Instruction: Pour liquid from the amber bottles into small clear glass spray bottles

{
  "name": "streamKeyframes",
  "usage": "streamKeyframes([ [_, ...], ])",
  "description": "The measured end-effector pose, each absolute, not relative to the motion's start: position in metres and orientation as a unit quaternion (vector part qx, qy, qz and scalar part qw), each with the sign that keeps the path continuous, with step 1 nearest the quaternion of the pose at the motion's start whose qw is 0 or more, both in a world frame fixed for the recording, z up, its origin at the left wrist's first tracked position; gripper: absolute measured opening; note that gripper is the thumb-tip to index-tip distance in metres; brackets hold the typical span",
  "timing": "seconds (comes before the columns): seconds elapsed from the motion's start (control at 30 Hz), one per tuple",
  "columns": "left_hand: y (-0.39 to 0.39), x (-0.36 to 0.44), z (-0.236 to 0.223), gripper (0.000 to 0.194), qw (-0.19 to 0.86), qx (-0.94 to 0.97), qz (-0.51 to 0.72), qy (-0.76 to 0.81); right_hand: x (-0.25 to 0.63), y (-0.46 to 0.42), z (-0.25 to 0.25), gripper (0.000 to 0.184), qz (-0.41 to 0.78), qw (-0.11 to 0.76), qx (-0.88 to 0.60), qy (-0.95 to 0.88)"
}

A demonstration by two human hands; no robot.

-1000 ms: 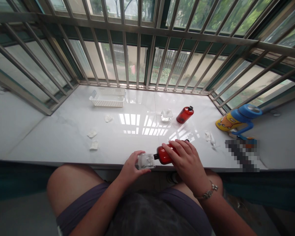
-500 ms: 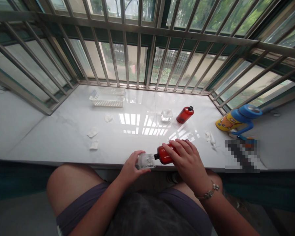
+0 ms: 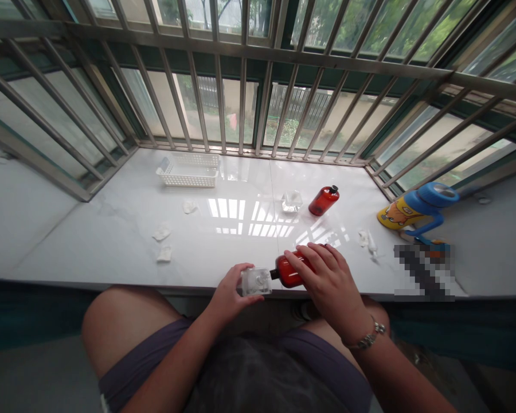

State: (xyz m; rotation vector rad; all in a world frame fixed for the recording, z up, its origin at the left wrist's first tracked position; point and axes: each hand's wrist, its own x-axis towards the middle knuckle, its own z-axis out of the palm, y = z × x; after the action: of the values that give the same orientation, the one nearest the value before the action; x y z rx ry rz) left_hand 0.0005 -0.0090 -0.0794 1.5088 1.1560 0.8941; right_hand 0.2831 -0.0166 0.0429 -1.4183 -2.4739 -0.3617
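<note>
My right hand (image 3: 327, 278) is wrapped round a red bottle (image 3: 289, 272) tipped on its side, its dark neck pointing left. The neck meets a small clear square container (image 3: 255, 281), which my left hand (image 3: 231, 292) grips from below and behind. Both sit at the near edge of the white marble sill (image 3: 120, 229), above my lap. A second red bottle with a black cap (image 3: 323, 200) lies farther back, beside another clear container (image 3: 291, 201).
A white plastic basket (image 3: 189, 170) stands at the back left by the window bars. Crumpled tissue bits (image 3: 161, 234) lie on the left, another (image 3: 368, 241) on the right. A yellow and blue toy-like bottle (image 3: 417, 207) lies at the right.
Almost nothing differs; the red bottle and clear container stay joined at the sill's near edge, my hands shifting only slightly.
</note>
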Motion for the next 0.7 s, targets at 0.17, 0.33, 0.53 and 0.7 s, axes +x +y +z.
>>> streamKeyframes([
  [0.17,-0.0094,0.0009,-0.0803,0.074,0.498,0.621,0.373,0.476,0.2829,-0.0164,0.0431,0.063,-0.127,0.135,-0.49,-0.852],
  [0.33,-0.0088,0.0007,-0.0817,0.074,0.491,0.628,0.372,0.476,0.2827,-0.0163,0.0436,0.061,-0.132,0.138,-0.486,-0.853],
  [0.53,-0.009,0.0005,-0.0819,0.075,0.495,0.626,0.367,0.478,0.2828,-0.0152,0.0457,0.061,-0.136,0.132,-0.483,-0.855],
  [0.7,-0.0094,0.0003,-0.0819,0.075,0.496,0.626,0.366,0.478,0.2822,-0.0133,0.0488,0.061,-0.137,0.134,-0.479,-0.857],
])
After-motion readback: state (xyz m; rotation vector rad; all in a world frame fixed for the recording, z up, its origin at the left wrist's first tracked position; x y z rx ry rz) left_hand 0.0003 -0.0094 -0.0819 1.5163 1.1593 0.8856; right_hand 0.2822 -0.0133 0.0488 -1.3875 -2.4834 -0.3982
